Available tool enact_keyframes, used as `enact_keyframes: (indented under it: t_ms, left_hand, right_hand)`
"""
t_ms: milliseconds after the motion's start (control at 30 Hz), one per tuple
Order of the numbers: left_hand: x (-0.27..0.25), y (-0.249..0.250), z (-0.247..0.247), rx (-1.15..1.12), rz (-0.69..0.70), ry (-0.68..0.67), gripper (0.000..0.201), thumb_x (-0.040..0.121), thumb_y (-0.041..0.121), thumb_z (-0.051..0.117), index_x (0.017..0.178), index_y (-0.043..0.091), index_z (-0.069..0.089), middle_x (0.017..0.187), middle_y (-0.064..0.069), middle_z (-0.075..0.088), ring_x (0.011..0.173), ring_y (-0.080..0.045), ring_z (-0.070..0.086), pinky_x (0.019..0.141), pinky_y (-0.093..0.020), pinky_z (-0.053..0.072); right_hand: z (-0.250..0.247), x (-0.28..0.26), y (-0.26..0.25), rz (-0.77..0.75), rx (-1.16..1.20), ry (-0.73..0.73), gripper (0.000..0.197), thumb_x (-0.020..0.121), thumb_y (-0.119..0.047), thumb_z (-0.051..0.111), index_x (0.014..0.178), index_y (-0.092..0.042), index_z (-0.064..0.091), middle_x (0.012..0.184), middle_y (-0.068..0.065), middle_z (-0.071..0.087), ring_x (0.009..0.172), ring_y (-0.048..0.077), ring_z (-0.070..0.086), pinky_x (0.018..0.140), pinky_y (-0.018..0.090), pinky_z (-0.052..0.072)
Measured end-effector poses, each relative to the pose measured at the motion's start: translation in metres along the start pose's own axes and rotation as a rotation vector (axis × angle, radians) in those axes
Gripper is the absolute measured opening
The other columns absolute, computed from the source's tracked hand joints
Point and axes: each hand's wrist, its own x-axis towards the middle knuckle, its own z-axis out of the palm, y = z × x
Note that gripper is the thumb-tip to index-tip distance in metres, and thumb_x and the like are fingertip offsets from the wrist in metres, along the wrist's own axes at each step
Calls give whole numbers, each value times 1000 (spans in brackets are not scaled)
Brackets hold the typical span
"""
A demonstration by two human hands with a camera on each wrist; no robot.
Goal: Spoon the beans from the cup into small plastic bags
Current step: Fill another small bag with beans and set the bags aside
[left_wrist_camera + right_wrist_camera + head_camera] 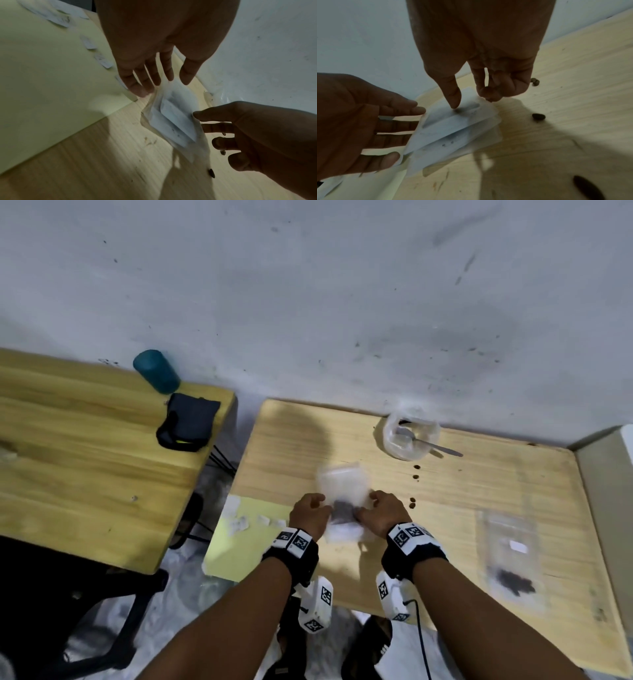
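At frame centre, a small plastic bag (344, 501) holding dark beans (343, 507) lies between both hands. The left hand (310, 513) touches its left edge, fingers straight; the right hand (380, 513) seems to pinch its right edge. The cup (409, 436) with a spoon (428, 442) sits upper right, bare table (479, 491) around it.
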Motion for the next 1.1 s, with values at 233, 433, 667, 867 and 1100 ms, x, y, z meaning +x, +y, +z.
enact_keyframes:
  t_ms: [233, 433, 667, 867, 1100]
  left_hand:
    - [7, 0, -1, -67, 22, -63, 28, 81, 18, 67, 109, 16, 68, 116, -6, 67, 105, -26, 63, 91, -45, 54]
    - [7, 1, -6, -1, 129, -24, 27, 84, 17, 65, 111, 15, 69, 113, -1, 67, 105, -18, 62, 91, -24, 48]
    - [4, 12, -49, -311, 236, 40, 19, 81, 2, 66, 82, 20, 72, 77, -3, 67, 67, -18, 60, 65, -26, 48]
    - [4, 15, -105, -448, 219, -17, 17, 84, -10, 59, 93, 2, 65, 73, -11, 62, 52, -12, 56, 45, -18, 43]
    - [28, -27, -159, -504, 147, 206, 24, 83, -11, 60, 80, 12, 64, 86, -10, 64, 82, -22, 59, 75, -29, 47]
  right_hand:
    - [3, 8, 1, 61, 77, 98, 54, 73, -29, 79, 122, -14, 62, 123, 7, 61, 107, 25, 60, 78, 24, 41]
    - [2, 7, -3, 36, 242, 246, 17, 81, -24, 72, 94, -16, 62, 93, 2, 62, 92, 26, 59, 76, 26, 39]
    - [14, 3, -37, -44, 500, 193, 16, 67, -25, 81, 73, -21, 67, 83, 3, 74, 79, 27, 69, 79, 41, 58]
    - [41, -2, -84, -159, 512, 23, 14, 76, -8, 78, 79, -18, 69, 81, 3, 72, 66, 13, 61, 58, 23, 46]
    - [83, -6, -85, -107, 84, -29, 22, 89, -14, 62, 110, -13, 69, 110, 4, 66, 97, 23, 63, 73, 22, 43]
